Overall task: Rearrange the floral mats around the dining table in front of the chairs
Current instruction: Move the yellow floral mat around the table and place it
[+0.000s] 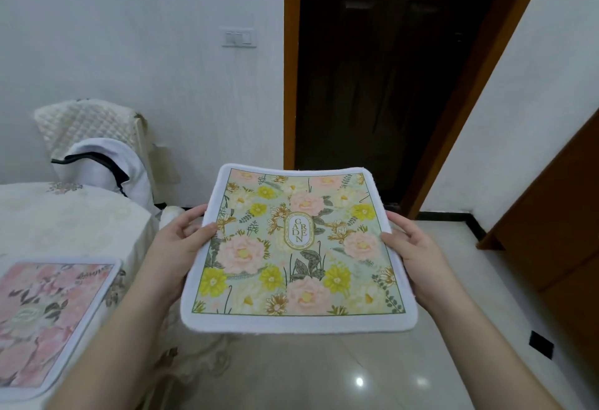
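A green floral mat [299, 249] with a white border and an oval label reading GARDEN is held up in the air, face up and nearly flat, out over the glossy tiled floor [324, 374] to the right of the dining table [64, 221]. It touches nothing but the hands. The left hand [181, 241] grasps its left edge, thumb on the printed face and fingers underneath; the right hand [411, 247] grasps the right edge the same way, thumb resting on the white border. Both forearms reach forward from the bottom of the view, with the mat spanning between them.

Two mats are visible in all. The second, a pink floral mat [48, 322], lies flat on the cream embroidered cloth covering the table, near the table's front right edge, just left of the left forearm and apart from the held mat.

Beyond the table stands one chair [94, 131], its back draped with a quilted cream cover, and a white garment with dark trim [103, 166] hangs over it. On the white wall behind is a light switch plate [239, 37]. A dark doorway with a wooden frame [382, 63] opens straight ahead, and a brown wooden cabinet [557, 215] lines the right side.
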The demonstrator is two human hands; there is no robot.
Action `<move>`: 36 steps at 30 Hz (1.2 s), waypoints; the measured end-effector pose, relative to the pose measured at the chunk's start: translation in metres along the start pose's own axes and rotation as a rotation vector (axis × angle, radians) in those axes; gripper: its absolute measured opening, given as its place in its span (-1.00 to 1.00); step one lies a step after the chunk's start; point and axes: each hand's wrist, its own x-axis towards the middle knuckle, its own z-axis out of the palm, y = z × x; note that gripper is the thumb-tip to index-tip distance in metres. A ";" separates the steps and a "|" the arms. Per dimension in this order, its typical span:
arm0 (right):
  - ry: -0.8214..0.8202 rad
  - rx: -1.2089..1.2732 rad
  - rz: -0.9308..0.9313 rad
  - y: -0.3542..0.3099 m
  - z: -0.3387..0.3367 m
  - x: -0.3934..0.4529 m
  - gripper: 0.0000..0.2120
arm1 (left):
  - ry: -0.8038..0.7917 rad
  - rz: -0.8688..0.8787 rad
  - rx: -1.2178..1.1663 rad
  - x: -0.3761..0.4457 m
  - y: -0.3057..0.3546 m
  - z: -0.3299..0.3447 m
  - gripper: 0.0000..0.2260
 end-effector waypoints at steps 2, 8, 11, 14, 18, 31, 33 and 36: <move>-0.011 0.009 0.005 -0.002 0.007 0.023 -0.68 | 0.025 0.003 0.006 0.018 0.002 0.000 -0.75; -0.047 -0.024 0.016 0.000 0.017 0.108 -0.67 | 0.095 -0.032 0.004 0.080 -0.007 0.008 -0.73; -0.091 -0.030 0.016 0.000 0.017 0.157 -0.66 | 0.134 -0.031 0.021 0.117 -0.011 0.017 -0.72; -0.116 -0.013 0.038 -0.004 0.017 0.205 -0.67 | 0.164 -0.053 0.018 0.149 -0.012 0.029 -0.72; -0.169 -0.013 0.076 -0.011 0.022 0.264 -0.66 | 0.216 -0.072 -0.014 0.184 -0.010 0.042 -0.72; -0.336 -0.080 0.107 -0.002 0.109 0.399 -0.59 | 0.405 -0.059 0.030 0.261 -0.018 -0.003 -0.71; -0.350 -0.102 0.108 0.002 0.129 0.418 -0.60 | 0.433 -0.059 0.023 0.278 -0.020 -0.013 -0.71; -0.356 -0.142 0.105 0.006 0.160 0.446 -0.60 | 0.467 -0.044 0.029 0.307 -0.020 -0.031 -0.71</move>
